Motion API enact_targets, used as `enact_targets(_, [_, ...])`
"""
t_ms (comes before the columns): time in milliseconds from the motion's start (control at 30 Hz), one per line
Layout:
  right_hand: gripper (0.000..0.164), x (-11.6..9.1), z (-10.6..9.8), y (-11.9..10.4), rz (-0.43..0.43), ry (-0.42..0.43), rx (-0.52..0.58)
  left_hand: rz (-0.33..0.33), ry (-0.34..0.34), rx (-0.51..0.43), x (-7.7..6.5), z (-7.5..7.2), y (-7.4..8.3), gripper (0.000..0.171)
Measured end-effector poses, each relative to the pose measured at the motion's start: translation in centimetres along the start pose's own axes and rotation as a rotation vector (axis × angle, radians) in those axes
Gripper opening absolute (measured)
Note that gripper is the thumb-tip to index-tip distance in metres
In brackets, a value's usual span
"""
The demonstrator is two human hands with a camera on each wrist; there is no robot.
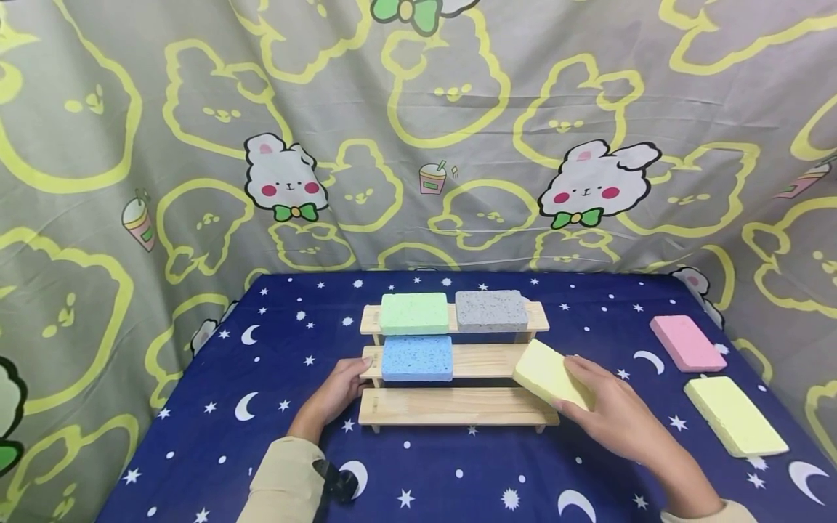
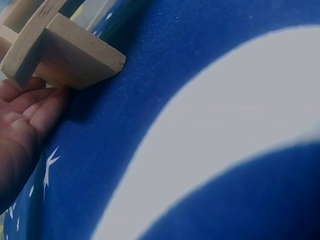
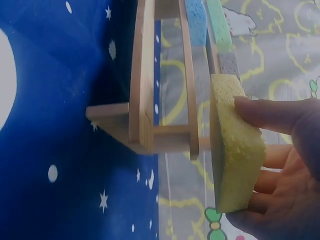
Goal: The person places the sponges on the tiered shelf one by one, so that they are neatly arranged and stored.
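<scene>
Yellow sponge [image 1: 549, 376] by rack [image 1: 458, 401] edge, room leftward

right hand [image 1: 615, 408] — grips yellow sponge [image 1: 552, 374] | left hand [image 1: 341, 388] — holds wooden rack [image 1: 458, 405], left end

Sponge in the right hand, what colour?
The held sponge is pale yellow; it shows best in the head view.

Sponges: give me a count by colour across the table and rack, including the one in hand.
Green sponge: 1
Grey sponge: 1
Blue sponge: 1
Pink sponge: 1
Yellow sponges: 2 (held sponge in the right hand, loose sponge on the tablecloth)
Total: 6
</scene>
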State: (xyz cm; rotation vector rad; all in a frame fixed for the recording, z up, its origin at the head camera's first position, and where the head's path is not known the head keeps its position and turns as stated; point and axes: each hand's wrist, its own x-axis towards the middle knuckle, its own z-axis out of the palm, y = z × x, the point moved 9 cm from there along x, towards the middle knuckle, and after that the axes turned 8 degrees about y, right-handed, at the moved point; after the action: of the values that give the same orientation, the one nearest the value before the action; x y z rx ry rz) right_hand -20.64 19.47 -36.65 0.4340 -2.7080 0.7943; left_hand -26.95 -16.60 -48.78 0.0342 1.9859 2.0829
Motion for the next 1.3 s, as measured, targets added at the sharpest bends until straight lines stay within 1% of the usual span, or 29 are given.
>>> enact_targets(200, [0.061,0.8,0.7,-1.2,-0.08,-0.014,-0.004,-0.005,0.003,-0.005,-0.1,0.1,0.1,0.053])
enact_targets(300, [0.06,1.3,1.2,-1.6,-0.096,-0.035,-0.006,-0.005,0.002,0.002,-0.1,0.1,0.2,0.053])
enact_targets(567, [0.06,2.4,2.2,-2.4,-0.146,-0.083,-0.004,0.018,-0.006,0.032,-0.1,0.0,0.2,0.055])
enact_targets(833, [0.06,3.3,3.3,-2.6,-0.163,-0.141,0.016,0.007,0.005,0.01,0.0,0.0,0.2,0.054])
enact_targets(1300, [0.058,4.0,4.0,-3.4,-0.21,-0.187,0.043,0.014,-0.01,0.003,-0.1,0.1,0.1,0.053])
